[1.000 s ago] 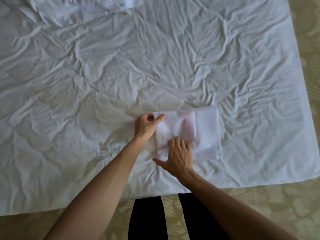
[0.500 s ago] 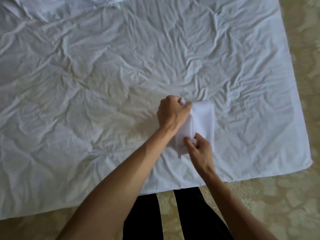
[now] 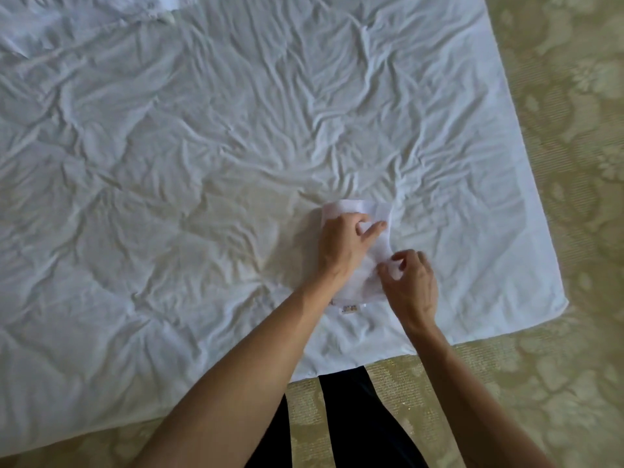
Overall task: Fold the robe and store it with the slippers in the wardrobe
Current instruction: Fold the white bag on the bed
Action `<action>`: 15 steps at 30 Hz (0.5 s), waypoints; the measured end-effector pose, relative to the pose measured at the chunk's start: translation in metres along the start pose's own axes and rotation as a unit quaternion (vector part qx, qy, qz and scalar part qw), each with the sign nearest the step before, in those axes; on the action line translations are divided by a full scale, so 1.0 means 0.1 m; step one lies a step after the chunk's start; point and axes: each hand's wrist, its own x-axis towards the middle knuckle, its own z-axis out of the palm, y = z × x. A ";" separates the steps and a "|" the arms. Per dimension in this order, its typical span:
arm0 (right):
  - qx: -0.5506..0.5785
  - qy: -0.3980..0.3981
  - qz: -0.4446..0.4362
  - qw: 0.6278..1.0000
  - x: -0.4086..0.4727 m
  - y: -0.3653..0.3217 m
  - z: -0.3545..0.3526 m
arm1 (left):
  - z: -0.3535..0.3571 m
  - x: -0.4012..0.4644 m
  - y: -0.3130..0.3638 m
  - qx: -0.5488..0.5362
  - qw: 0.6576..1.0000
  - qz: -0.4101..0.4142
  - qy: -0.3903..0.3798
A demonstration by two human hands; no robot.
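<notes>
Wrinkled white bedding [image 3: 209,136] is filling most of the view, lying over a pale green patterned carpet [image 3: 560,204] that's showing along the right side and the near edge. Down near the bed's near right corner, a small folded white bundle [image 3: 366,211] is sitting on the sheet. Honestly can't tell if it's the robe or something else, it's white on white and the edges are blending right into the bedding. A tiny label or print is peeking out at its near end, too small to read.

Left hand [image 3: 344,246] is lying on top of the bundle with fingers curled around the fabric, index finger sticking out toward the right. Right hand [image 3: 410,285] is just to the right and nearer, thumb and fingertips pinching a bit of the fabric's right edge. Most of the bundle's middle is hiding under the two hands.

Both forearms are reaching in from the near edge, and dark trouser legs [image 3: 351,423] are getting cut off at the bottom. More white fabric [image 3: 162,5] is getting cropped at the far left corner.
</notes>
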 end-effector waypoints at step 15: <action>-0.271 -0.332 -0.388 0.816 1.36 -1.20 -0.11 | 0.12 -0.92 -0.23 -0.361 0.860 -0.361 0.020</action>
